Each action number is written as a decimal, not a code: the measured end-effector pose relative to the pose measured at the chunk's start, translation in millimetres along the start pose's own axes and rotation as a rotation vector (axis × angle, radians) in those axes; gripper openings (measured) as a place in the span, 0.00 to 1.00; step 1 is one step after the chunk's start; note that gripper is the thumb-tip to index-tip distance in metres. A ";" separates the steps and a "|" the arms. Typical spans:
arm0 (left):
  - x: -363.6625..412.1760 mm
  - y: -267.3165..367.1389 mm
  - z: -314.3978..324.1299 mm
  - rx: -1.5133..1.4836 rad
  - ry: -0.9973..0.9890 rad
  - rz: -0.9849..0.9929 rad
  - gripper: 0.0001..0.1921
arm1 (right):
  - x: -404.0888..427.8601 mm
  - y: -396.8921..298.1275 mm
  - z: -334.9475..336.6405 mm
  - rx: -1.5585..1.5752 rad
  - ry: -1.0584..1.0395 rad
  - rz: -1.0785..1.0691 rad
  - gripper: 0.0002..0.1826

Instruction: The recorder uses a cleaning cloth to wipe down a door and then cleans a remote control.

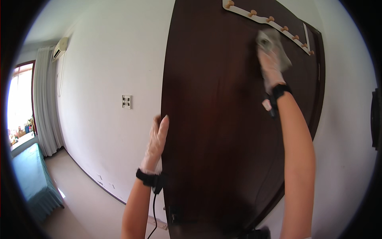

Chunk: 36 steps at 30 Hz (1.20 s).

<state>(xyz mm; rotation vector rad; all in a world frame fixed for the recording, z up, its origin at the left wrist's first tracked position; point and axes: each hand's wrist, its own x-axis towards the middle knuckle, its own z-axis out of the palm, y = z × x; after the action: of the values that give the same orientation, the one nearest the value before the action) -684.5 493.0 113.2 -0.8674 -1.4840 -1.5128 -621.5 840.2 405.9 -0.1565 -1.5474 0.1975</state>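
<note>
My right hand point(270, 61), in a clear thin glove with a black strap at the wrist, presses a grey cloth point(280, 49) against a dark brown wooden door point(215, 119); both are a little blurred. Just above the cloth runs a white hook rail point(259, 20) with several wooden pegs. My left hand point(156, 137), gloved and strapped in the same way, is at the door's left edge, its thumb and fingers around that edge. No object shows in it.
A white wall with a switch panel point(126, 102) stands left of the door. Farther left are a bed with a teal cover point(35, 179), a grey curtain point(47, 104) and a wall air conditioner point(60, 48). A black cable point(154, 209) hangs from my left wrist strap. A door handle point(174, 217) sits low down.
</note>
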 end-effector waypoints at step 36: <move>11.7 15.7 -4.3 0.033 0.087 -0.387 0.39 | -167.0 45.6 -58.9 0.638 0.230 0.910 0.21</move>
<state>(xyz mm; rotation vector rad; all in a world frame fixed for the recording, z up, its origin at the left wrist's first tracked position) -674.8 488.3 130.1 -0.5045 -1.6735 -1.7720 -566.1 848.6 231.9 -0.3523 -1.0272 1.3221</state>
